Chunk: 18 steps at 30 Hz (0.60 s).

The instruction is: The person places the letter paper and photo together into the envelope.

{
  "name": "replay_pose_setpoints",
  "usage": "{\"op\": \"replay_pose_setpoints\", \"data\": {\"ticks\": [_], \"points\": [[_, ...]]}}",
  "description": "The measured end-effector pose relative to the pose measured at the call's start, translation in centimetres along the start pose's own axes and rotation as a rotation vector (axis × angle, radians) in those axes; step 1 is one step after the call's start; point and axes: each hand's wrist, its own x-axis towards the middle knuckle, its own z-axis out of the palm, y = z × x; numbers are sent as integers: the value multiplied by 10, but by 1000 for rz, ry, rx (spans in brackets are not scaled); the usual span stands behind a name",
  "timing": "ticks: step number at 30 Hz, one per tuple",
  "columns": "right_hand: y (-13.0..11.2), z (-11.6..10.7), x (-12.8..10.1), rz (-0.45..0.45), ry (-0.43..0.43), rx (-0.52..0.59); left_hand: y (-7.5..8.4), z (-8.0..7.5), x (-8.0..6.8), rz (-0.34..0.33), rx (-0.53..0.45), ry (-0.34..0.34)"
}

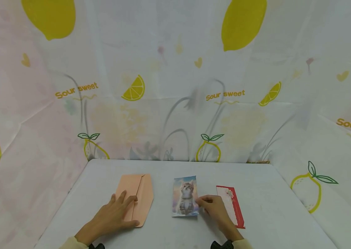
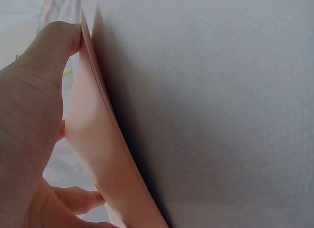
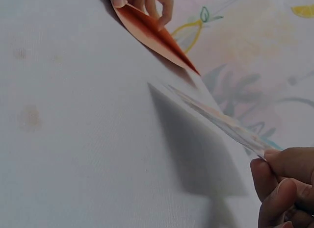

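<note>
The right hand (image 1: 215, 206) pinched the cat card's (image 1: 185, 195) lifted right edge while the left hand (image 1: 113, 216) lay spread, fingers straight, on the envelope (image 1: 138, 195), so I judged the card could slip or crease.

Between envelope and photo: we see a bare strip of table (image 1: 163, 228) between the peach envelope (image 1: 141, 197) and the cat photo (image 1: 185, 196).
Right side: the red card (image 1: 234, 207) lies just beside our right hand (image 1: 214, 207).
Left: our left hand (image 1: 113, 216) covers the envelope.
Back and sides: the lemon-print cloth (image 1: 175, 103) walls us in.
</note>
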Motion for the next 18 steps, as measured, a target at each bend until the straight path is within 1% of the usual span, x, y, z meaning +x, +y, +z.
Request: {"op": "replay_pose_setpoints", "data": {"ticks": [6, 11, 18], "points": [[-5, 10, 0, -20, -29, 20, 0, 0, 0, 8, 2, 2], [-10, 18, 0, -49, -62, 59, 0, 0, 0, 14, 13, 14], [-17, 30, 1, -68, -86, 74, 1, 0, 0, 16, 21, 23]]}}
